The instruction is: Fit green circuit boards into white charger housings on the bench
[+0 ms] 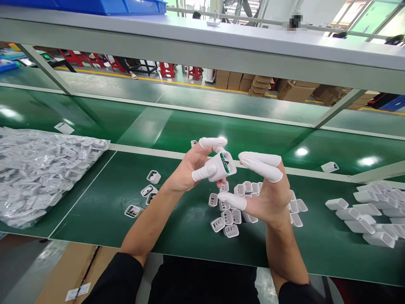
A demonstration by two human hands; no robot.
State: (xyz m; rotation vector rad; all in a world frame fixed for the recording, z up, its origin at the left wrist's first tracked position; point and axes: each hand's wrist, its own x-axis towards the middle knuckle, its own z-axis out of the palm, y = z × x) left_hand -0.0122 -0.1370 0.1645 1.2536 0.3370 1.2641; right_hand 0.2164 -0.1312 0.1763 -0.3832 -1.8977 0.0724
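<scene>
White finger cots cover fingers of both hands. My left hand (199,162) grips a white charger housing (218,167) between thumb and fingers, its open end turned to the right with a green circuit board (224,162) showing inside. To the right, apart from the housing, my right hand (264,181) is open, thumb and fingers spread with nothing between them. Below the hands stands a group of white housings with slots (227,217), partly hidden by my right hand. Left of my left forearm lie several housings with parts inside (153,177).
A clear bag of small white pieces (41,169) lies at the left. Many empty white housings (360,213) lie at the right. A conveyor belt (126,122) runs behind the bench edge, under a shelf (202,33) bearing a blue bin (133,6). Single pieces sit on the belt.
</scene>
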